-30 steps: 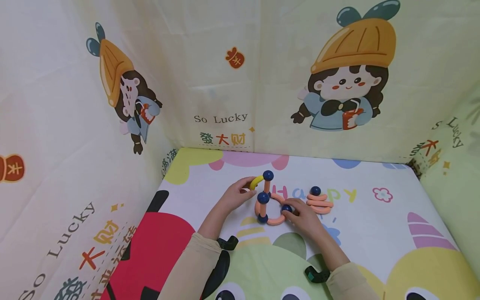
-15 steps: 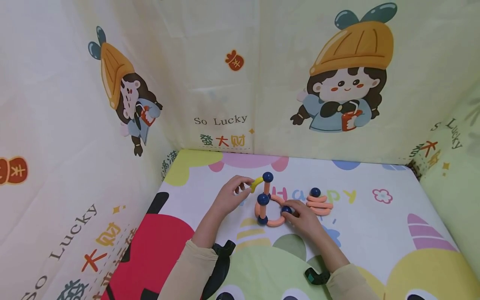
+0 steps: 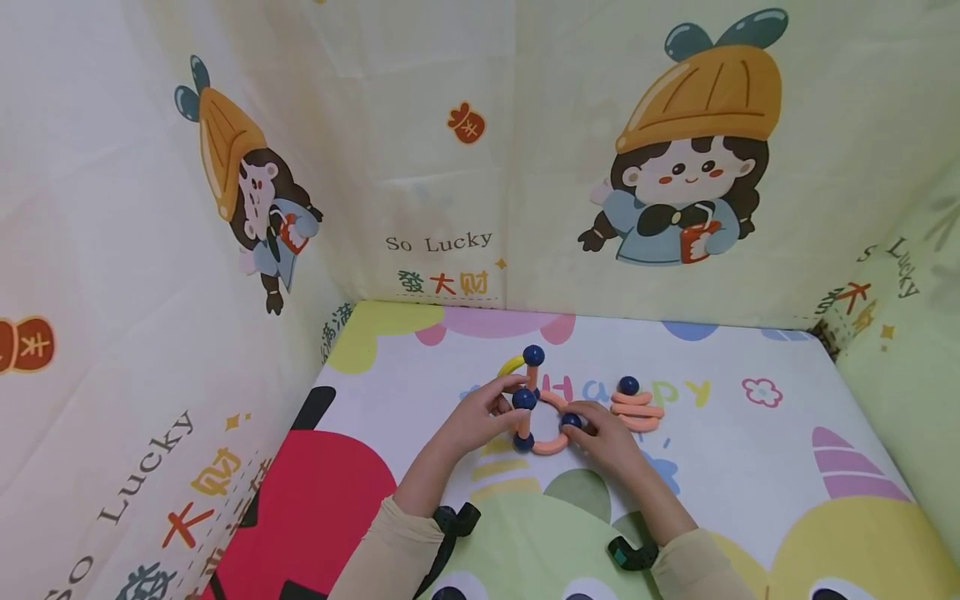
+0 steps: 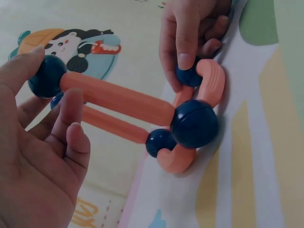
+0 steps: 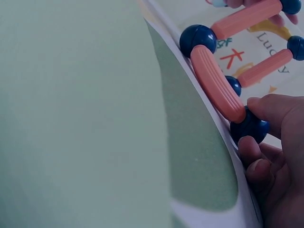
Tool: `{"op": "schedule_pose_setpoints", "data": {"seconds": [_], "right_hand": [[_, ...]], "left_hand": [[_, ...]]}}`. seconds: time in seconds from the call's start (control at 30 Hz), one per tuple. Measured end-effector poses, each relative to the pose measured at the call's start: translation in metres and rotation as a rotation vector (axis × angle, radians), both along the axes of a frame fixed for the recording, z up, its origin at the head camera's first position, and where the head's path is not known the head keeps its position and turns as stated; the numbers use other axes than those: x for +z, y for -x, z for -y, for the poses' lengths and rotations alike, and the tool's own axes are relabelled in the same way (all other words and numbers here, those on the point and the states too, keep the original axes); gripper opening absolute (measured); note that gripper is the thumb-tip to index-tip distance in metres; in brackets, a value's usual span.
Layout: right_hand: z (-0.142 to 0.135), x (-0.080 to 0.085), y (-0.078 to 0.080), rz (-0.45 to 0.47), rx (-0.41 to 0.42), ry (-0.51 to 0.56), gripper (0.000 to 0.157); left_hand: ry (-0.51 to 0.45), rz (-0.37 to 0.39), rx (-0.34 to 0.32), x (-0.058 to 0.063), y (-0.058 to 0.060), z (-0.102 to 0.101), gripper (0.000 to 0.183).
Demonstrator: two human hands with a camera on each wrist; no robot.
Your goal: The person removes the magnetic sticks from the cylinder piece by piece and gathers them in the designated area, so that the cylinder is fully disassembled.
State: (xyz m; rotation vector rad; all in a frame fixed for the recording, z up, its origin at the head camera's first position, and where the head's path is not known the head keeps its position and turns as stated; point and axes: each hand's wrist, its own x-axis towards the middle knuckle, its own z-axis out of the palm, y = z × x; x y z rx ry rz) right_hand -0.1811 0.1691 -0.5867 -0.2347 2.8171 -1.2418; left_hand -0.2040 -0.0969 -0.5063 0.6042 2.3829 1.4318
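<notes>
A magnetic stick-and-ball build stands on the mat, with orange curved sticks (image 3: pixel 551 447) forming a ring and two straight orange sticks (image 4: pixel 118 99) rising from it. Each upright carries a dark blue ball. My left hand (image 3: pixel 476 421) pinches the nearer upright's top ball (image 4: pixel 47 76). On the farther upright's ball (image 3: pixel 533 355) hangs a yellow curved stick (image 3: pixel 512 365), partly behind my left fingers. With thumb and fingers, my right hand (image 3: pixel 611 442) holds a blue ball (image 5: pixel 249 127) at the ring's right side.
Right of the build lies a small group of orange sticks (image 3: pixel 637 411) with a blue ball (image 3: pixel 628 385) at its far end. The printed mat (image 3: pixel 750 458) meets cloth walls (image 3: pixel 420 183) at the back and sides.
My left hand has let go of the yellow stick, which stays on the farther ball, and has moved nearer to the front upright's top ball. My right hand keeps its hold.
</notes>
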Motion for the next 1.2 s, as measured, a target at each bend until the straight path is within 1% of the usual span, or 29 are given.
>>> {"op": "schedule_pose_setpoints", "data": {"seconds": [0.13,0.33,0.43,0.6,0.73,0.87,1.03,1.2], "right_hand": [[-0.001,0.0,0.0,-0.014,0.002,0.011,0.038],[0.0,-0.002,-0.004,-0.008,-0.012,0.025,0.036],[0.001,-0.003,-0.005,-0.006,-0.009,0.038,0.035],[0.001,-0.002,-0.007,-0.001,-0.015,0.062,0.034],[0.0,-0.001,-0.007,-0.013,-0.03,0.03,0.035],[0.001,-0.003,-0.008,-0.018,-0.038,0.018,0.035],[0.001,-0.004,-0.007,-0.022,-0.032,0.039,0.034],[0.001,-0.003,-0.006,-0.031,-0.026,0.037,0.034]], "left_hand": [[-0.017,0.003,0.023,-0.001,-0.003,-0.003,0.056],[-0.025,0.009,0.021,-0.007,-0.01,-0.005,0.051],[-0.035,0.02,0.04,-0.01,-0.012,-0.004,0.048],[-0.071,0.043,0.055,-0.012,-0.015,-0.007,0.05],[-0.085,0.043,0.061,-0.012,-0.016,-0.009,0.053],[-0.115,0.06,0.072,-0.015,-0.019,-0.011,0.049],[-0.196,0.093,0.055,-0.017,-0.021,-0.013,0.042],[-0.252,0.092,0.025,-0.017,-0.022,-0.014,0.042]]}}
